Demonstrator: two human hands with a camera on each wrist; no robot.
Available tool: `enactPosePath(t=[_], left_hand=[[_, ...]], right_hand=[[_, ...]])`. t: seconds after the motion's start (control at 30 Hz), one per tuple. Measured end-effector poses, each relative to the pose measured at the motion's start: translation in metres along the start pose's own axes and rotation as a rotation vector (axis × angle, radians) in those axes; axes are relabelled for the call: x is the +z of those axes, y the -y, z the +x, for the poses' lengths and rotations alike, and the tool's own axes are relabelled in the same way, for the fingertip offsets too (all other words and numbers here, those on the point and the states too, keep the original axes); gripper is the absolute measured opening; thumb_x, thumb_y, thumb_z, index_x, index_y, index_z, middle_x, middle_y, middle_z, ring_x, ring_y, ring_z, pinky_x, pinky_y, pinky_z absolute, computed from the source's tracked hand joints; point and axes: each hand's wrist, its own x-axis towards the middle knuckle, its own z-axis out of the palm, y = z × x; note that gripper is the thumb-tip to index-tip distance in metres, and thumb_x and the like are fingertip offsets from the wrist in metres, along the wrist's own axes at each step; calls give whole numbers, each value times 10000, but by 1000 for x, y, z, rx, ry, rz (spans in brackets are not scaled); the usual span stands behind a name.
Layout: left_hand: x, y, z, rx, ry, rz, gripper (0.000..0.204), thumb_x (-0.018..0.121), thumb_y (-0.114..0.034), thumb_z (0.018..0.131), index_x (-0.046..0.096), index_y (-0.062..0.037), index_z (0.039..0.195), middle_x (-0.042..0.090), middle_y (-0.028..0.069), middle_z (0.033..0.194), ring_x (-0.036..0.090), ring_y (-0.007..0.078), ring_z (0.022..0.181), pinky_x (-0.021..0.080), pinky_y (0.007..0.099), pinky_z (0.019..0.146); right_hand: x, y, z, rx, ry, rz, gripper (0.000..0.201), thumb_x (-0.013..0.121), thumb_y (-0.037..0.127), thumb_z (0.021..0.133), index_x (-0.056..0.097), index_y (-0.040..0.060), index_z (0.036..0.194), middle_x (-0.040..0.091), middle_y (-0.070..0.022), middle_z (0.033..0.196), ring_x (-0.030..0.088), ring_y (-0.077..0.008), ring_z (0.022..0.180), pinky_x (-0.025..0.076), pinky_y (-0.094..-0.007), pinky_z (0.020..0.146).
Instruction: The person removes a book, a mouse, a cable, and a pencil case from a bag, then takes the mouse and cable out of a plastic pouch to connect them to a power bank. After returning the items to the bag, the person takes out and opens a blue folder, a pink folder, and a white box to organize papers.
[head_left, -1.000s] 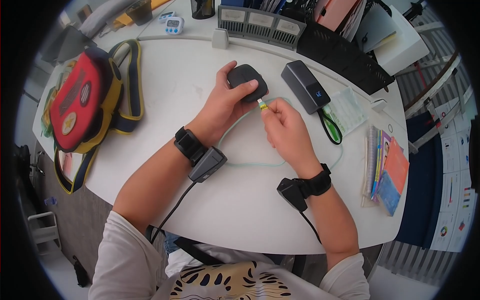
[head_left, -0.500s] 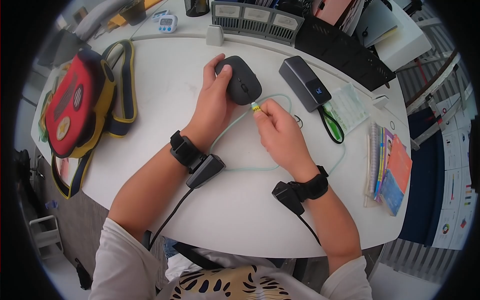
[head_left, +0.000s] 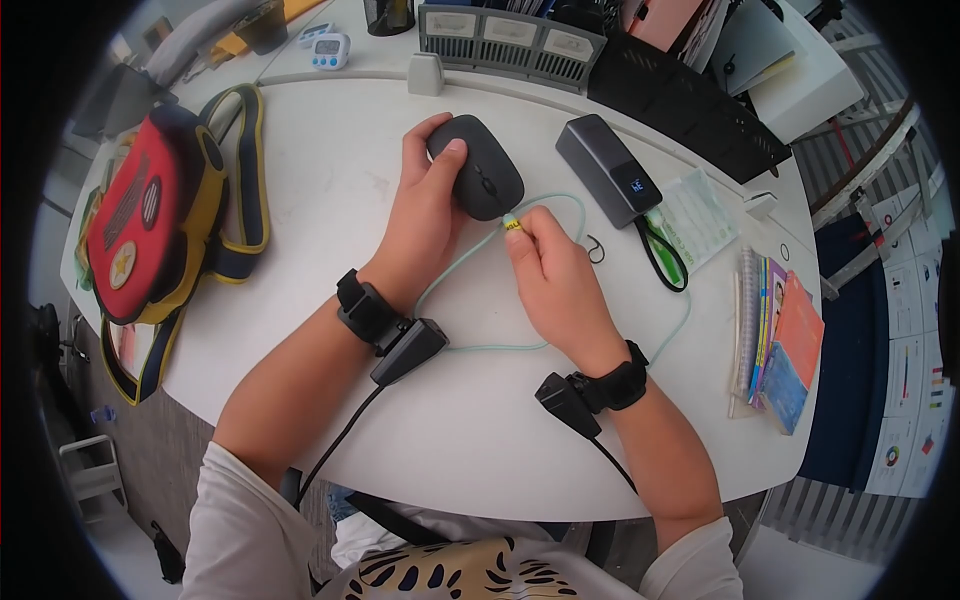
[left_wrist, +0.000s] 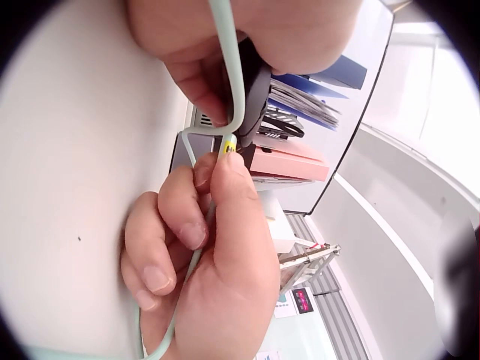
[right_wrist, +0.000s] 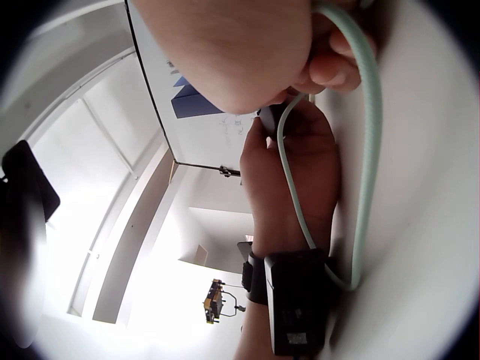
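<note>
A black computer mouse (head_left: pixel 468 150) is held up over the table by my left hand (head_left: pixel 420 215), thumb on its top and fingers along its far side. Between thumb and fingers my right hand (head_left: pixel 558 280) pinches a cable plug (head_left: pixel 512 224) with a yellow label. The plug's tip is right at the mouse's front edge, by the scroll wheel end. From it the pale green cable (head_left: pixel 497 348) loops over the tabletop beneath both hands. In the left wrist view, the plug (left_wrist: pixel 230 142) points at the mouse (left_wrist: pixel 255 97), which is partly hidden by fingers.
A grey power bank (head_left: pixel 605 165) with a lit display and black strap lies to the right, by a green-and-white packet (head_left: pixel 700 225). Notebooks (head_left: pixel 785 345) are stacked at the right edge. A red bag (head_left: pixel 150 215) sits at the left. File holders (head_left: pixel 510 45) line the back.
The mouse has turned in my left hand, its scroll wheel end now facing my right hand. The plug has gone from near the mouse's side to its front edge, and the right hand is slightly lower.
</note>
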Motion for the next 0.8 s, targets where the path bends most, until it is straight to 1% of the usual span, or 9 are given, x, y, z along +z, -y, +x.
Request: enactPosePath(t=[0.13, 0.37, 0.43, 0.47, 0.53, 0.57, 0.63, 0.7, 0.8], left_hand=[[1, 0, 0, 4, 0, 4, 464, 474, -231, 1137, 307, -146, 1562, 576, 216, 1373, 653, 307, 1259, 576, 448, 1048], [1, -5, 0, -14, 28, -13, 483, 456, -233, 1139, 290, -161, 1586, 561, 199, 1379, 630, 299, 1275, 563, 458, 1037], [1, -6, 0, -20, 38, -32, 500, 455, -234, 1138, 276, -167, 1600, 561, 198, 1379, 624, 296, 1277, 558, 461, 1035], [0, -6, 0, -6, 28, -33, 518, 457, -230, 1136, 264, -165, 1612, 554, 196, 1388, 620, 296, 1278, 553, 459, 1039], [-2, -5, 2, 14, 26, -36, 537, 458, -227, 1133, 251, -163, 1624, 546, 195, 1397, 615, 296, 1279, 547, 457, 1043], [-3, -6, 3, -12, 7, -50, 551, 470, -211, 1125, 251, -160, 1628, 549, 191, 1388, 612, 294, 1285, 543, 451, 1051], [-2, -8, 3, -37, -8, -64, 566, 482, -195, 1117, 250, -157, 1631, 552, 187, 1380, 608, 292, 1291, 539, 445, 1059], [1, -13, 0, -78, -40, -35, 598, 512, -159, 1098, 237, -110, 1627, 562, 187, 1386, 605, 279, 1292, 534, 433, 1069], [-4, -10, 5, -24, -71, 24, 600, 562, -158, 1084, 285, -56, 1606, 569, 191, 1406, 607, 253, 1280, 532, 418, 1071]], right_hand=[[0, 2, -1, 3, -2, -29, 197, 504, 195, 1111, 500, 19, 1022, 622, -204, 748, 628, -416, 678, 468, -475, 621], [1, 4, 0, 11, 15, -49, 202, 513, 200, 1108, 506, 16, 1026, 614, -197, 723, 619, -417, 656, 465, -476, 612], [1, 4, -1, 13, 16, -30, 230, 544, 224, 1105, 535, 12, 1018, 618, -167, 704, 615, -353, 611, 463, -447, 597], [-1, 7, -1, 10, 12, -32, 230, 544, 224, 1105, 535, 12, 1018, 618, -167, 704, 615, -353, 611, 463, -447, 597], [-5, 14, -2, 8, 20, -8, 270, 584, 258, 1098, 591, 6, 1000, 627, -130, 692, 604, -266, 584, 458, -409, 578], [-6, 18, -1, 3, 13, -11, 270, 584, 258, 1098, 591, 6, 1000, 627, -130, 692, 604, -266, 584, 458, -409, 578], [-8, 23, -1, -8, -36, -32, 289, 628, 273, 1079, 634, 1, 983, 619, -97, 660, 585, -213, 560, 455, -374, 567], [-8, 19, -1, -62, -96, -38, 267, 648, 260, 1067, 644, 7, 983, 615, -91, 644, 583, -217, 550, 454, -371, 560], [-15, 18, 4, -165, -207, -76, 221, 684, 228, 1043, 656, 19, 976, 614, -82, 626, 579, -222, 534, 453, -363, 546]])
